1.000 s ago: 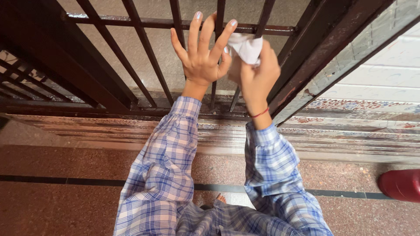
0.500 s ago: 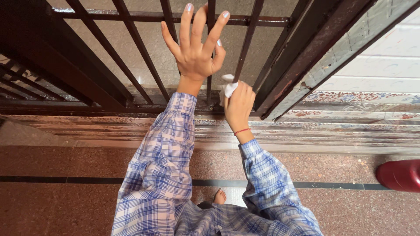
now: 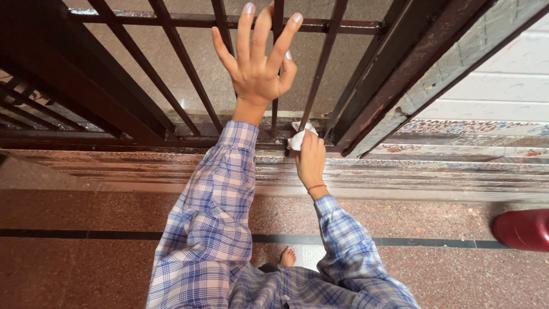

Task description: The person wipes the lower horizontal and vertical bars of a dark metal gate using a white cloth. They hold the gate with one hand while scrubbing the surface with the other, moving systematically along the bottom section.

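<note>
A dark brown metal gate (image 3: 137,63) with slanted vertical bars stands in front of me. My left hand (image 3: 257,63) is pressed flat against a bar near the top rail, fingers spread wide. My right hand (image 3: 310,160) is closed around a crumpled white cloth (image 3: 298,137) and presses it against the foot of a bar, by the gate's bottom rail. Both arms wear blue and white checked sleeves. A thin red thread circles my right wrist.
A patterned stone threshold (image 3: 434,171) runs below the gate. The floor (image 3: 86,263) is reddish speckled stone with a dark stripe. A red rounded object (image 3: 523,229) lies at the right edge. My bare toes (image 3: 287,257) show below. A white tiled wall (image 3: 503,91) is right.
My right hand has slid the white cloth down the bar from near the top rail to the bottom rail. My left hand has stayed flat on its bar.
</note>
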